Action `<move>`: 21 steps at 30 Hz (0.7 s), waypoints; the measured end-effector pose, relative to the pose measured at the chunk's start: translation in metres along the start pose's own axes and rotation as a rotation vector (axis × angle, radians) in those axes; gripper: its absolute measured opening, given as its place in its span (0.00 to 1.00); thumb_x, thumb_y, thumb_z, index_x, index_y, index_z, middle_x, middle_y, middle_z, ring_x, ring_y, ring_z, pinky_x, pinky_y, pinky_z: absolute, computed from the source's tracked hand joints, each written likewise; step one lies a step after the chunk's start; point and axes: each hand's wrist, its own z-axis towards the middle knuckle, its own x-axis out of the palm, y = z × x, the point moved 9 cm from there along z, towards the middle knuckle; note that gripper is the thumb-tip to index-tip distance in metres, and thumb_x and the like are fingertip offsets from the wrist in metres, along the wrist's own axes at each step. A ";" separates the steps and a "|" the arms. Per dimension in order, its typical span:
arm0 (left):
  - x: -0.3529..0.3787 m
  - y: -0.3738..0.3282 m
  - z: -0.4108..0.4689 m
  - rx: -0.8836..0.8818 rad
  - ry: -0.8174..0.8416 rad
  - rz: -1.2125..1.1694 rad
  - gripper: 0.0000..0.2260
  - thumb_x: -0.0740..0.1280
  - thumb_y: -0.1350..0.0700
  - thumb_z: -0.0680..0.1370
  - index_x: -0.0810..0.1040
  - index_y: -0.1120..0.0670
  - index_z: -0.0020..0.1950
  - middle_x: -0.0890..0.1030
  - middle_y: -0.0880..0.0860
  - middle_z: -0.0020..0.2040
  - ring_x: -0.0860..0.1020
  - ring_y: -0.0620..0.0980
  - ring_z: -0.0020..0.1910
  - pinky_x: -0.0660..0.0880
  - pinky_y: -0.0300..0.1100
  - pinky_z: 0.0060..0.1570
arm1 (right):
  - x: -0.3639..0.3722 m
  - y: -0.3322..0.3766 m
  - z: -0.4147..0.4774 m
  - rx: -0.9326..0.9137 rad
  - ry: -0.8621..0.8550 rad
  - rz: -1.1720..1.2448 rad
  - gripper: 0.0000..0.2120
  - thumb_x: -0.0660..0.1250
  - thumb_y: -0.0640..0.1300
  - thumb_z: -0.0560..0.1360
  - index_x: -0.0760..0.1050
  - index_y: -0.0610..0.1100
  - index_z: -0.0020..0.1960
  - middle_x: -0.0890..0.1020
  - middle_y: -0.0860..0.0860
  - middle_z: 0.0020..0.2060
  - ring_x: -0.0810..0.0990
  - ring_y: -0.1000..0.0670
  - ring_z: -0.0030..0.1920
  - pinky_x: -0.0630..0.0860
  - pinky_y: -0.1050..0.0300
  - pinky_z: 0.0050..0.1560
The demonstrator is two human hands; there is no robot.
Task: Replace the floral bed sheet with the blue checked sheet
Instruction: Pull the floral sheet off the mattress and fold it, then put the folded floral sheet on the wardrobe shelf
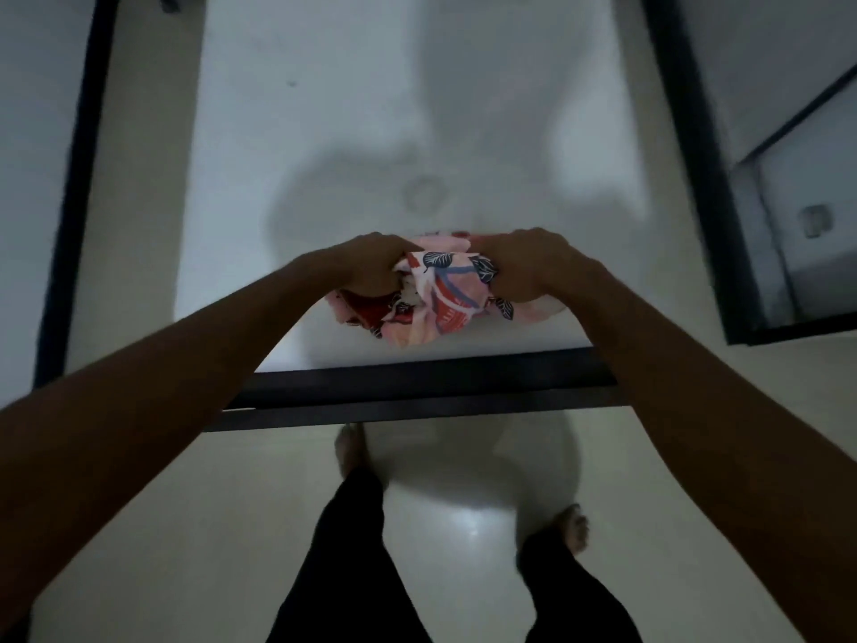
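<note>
At mattress (pixel 371 109) foot, floral sheet (pixel 443 294) — bunched, pink-red

Shows the floral bed sheet (pixel 440 294) crumpled into a tight wad, gripped at one end by the left hand (pixel 371 271) and at the other by the right hand (pixel 533 266). Carries pink and white cloth with red patches, a blue stripe and dark navy leaf prints. Bulges between and below the hands, with a red fold hanging under the left and a pale pink one under the right.
</note>
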 end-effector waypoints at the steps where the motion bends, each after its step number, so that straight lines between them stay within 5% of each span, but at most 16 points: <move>1: 0.000 -0.037 0.004 0.025 -0.014 0.014 0.21 0.62 0.63 0.79 0.71 0.53 0.72 0.77 0.56 0.66 0.76 0.56 0.60 0.69 0.43 0.53 | -0.002 -0.025 -0.030 0.022 -0.004 0.005 0.23 0.67 0.51 0.76 0.71 0.56 0.70 0.82 0.48 0.57 0.80 0.44 0.51 0.77 0.51 0.50; 6: -0.009 -0.217 0.036 0.141 -0.055 0.044 0.23 0.63 0.64 0.77 0.71 0.52 0.72 0.77 0.57 0.66 0.75 0.57 0.62 0.71 0.50 0.60 | -0.038 -0.151 -0.171 0.139 -0.058 0.014 0.18 0.67 0.49 0.74 0.74 0.57 0.64 0.83 0.50 0.54 0.81 0.44 0.51 0.78 0.49 0.52; 13: -0.090 -0.390 0.072 0.292 -0.166 0.140 0.21 0.63 0.65 0.76 0.75 0.53 0.68 0.79 0.56 0.63 0.77 0.59 0.59 0.70 0.45 0.54 | -0.137 -0.277 -0.279 0.301 -0.270 0.005 0.15 0.68 0.51 0.75 0.76 0.55 0.61 0.83 0.51 0.52 0.82 0.44 0.51 0.79 0.48 0.52; 18: -0.183 -0.474 0.082 0.445 -0.393 0.124 0.25 0.60 0.52 0.70 0.77 0.52 0.67 0.82 0.53 0.60 0.79 0.56 0.56 0.68 0.41 0.49 | -0.223 -0.337 -0.319 0.358 -0.504 0.003 0.18 0.69 0.55 0.74 0.76 0.57 0.63 0.85 0.54 0.51 0.82 0.46 0.50 0.78 0.49 0.52; 21: -0.249 -0.513 0.084 0.490 -0.589 0.112 0.25 0.63 0.52 0.70 0.77 0.50 0.67 0.83 0.52 0.59 0.80 0.55 0.56 0.69 0.39 0.48 | -0.292 -0.367 -0.349 0.370 -0.685 0.011 0.18 0.70 0.55 0.74 0.77 0.57 0.63 0.85 0.53 0.51 0.83 0.46 0.51 0.75 0.51 0.53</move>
